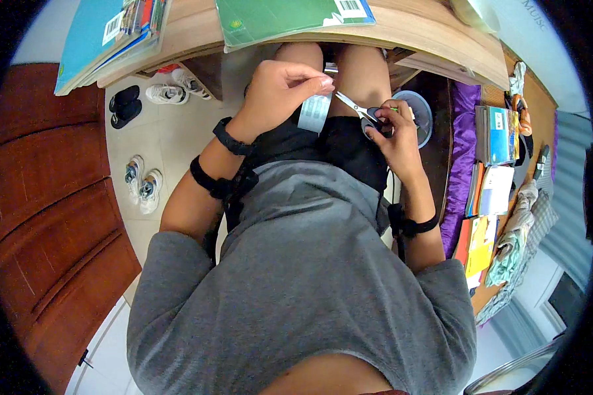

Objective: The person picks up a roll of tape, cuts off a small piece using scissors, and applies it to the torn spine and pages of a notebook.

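My left hand [277, 91] is closed in a pinch, thumb and forefinger pressed together. From below its fingers hangs a pale blue, printed strip [315, 114], in front of my thighs; its upper end is hidden by the fingers. My right hand [400, 139] grips a pair of scissors [361, 113] with dark, grey-edged handles. The blades point up and left, with their tips close to my left fingertips and apart from the strip. A thin gap seems to show between the blades.
A wooden desk [415, 41] spans the far side, bearing a green book [290, 23] and a stack of blue books [99, 39]. Beyond my right hand stands a waste bin [423, 118]. Shoes [141, 184] lie on the left floor; more books [501, 135] line the right.
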The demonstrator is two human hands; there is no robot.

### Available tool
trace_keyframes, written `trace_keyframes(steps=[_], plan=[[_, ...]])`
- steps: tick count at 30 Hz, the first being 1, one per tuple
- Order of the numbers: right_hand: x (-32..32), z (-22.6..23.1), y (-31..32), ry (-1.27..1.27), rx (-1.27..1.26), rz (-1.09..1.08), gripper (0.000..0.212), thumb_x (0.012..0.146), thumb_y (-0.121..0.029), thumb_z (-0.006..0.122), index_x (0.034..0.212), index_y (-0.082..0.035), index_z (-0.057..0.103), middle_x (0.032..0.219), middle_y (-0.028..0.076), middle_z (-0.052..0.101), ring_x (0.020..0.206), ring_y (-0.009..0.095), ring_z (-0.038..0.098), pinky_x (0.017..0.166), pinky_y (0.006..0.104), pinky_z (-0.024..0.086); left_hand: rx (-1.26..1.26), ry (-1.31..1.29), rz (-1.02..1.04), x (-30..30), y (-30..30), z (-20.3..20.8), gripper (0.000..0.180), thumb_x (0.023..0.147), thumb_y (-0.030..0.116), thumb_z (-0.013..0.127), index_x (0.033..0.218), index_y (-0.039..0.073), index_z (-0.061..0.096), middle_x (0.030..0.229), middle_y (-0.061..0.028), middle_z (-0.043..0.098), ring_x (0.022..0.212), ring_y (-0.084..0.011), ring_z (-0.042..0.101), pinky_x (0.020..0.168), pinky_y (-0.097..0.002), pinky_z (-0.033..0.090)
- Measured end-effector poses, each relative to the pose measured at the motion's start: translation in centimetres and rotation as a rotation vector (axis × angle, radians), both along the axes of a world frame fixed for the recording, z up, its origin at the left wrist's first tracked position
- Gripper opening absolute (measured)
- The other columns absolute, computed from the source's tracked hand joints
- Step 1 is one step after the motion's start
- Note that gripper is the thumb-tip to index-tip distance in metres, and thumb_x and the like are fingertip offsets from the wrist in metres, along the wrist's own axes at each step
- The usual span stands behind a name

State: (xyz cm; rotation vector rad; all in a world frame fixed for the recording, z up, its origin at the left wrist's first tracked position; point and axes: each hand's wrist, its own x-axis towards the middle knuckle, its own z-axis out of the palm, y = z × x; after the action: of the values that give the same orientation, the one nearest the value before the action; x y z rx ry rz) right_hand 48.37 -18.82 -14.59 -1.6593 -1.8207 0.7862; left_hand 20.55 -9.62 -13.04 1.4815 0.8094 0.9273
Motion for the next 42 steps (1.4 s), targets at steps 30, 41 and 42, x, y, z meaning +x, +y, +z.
trace_keyframes(steps=[30, 41, 42], plan=[[0.5, 1.2, 7.3, -0.128, 0.030, 0.472, 0.063, 0.069, -0.023, 0.089, 0.112, 0.001, 0.052, 0.108, 0.021, 0.057, 0.103, 0.045, 0.061, 0.088, 0.0480, 0.051, -0.010, -0.040, -0.065, 0.4, 1.0, -0.2, 0.018, 0.102, 0.012, 0.071, 0.103, -0.004, 0.080, 0.098, -0.0109, 0.081, 0.090, -0.0145, 0.076, 0.084, -0.0287, 0.060], [0.2, 0.0, 7.0, 0.018, -0.004, 0.456, 0.058, 0.068, -0.020, 0.091, 0.105, -0.001, 0.052, 0.095, 0.017, 0.055, 0.085, 0.036, 0.058, 0.078, 0.0413, 0.050, -0.069, -0.099, -0.059, 0.5, 1.0, -1.0, 0.017, 0.102, 0.012, 0.071, 0.102, -0.003, 0.080, 0.097, -0.0106, 0.081, 0.089, -0.0140, 0.076, 0.083, -0.0282, 0.060], [0.2, -0.1, 6.9, 0.009, -0.023, 0.448, 0.057, 0.068, -0.020, 0.091, 0.104, 0.000, 0.052, 0.094, 0.017, 0.056, 0.085, 0.036, 0.058, 0.078, 0.0411, 0.050, -0.070, -0.092, -0.060, 0.4, 1.0, -1.0, 0.018, 0.102, 0.012, 0.071, 0.102, -0.003, 0.080, 0.097, -0.0106, 0.081, 0.089, -0.0139, 0.076, 0.082, -0.0281, 0.060]])
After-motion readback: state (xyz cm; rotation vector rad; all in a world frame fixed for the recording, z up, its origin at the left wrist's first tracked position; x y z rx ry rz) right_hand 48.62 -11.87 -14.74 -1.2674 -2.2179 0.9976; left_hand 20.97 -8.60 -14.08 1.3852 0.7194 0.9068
